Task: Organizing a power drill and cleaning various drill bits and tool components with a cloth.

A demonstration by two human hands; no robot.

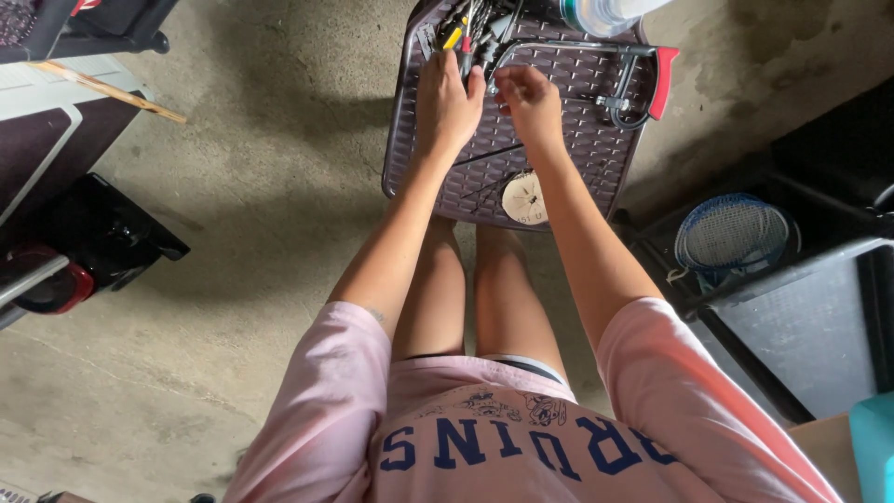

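Observation:
Both arms reach out over a dark brown woven-pattern plastic table (587, 158). My left hand (445, 104) lies palm down at the edge of a pile of small tools (466, 33) with red and yellow handles, its fingers among them. Beside it, my right hand (528, 101) has its fingers curled and pinched together; whether something small is between them I cannot tell. A hacksaw (605, 74) with a metal frame and a red handle lies just right of that hand. A round pale disc (524, 197) rests on the table's near edge.
A clear plastic container (601, 14) stands at the table's far side. A blue racket (731, 233) leans among dark bins at the right. Dark cases and a red-and-black item (56, 279) sit at the left on the concrete floor (261, 168). My knees are under the table.

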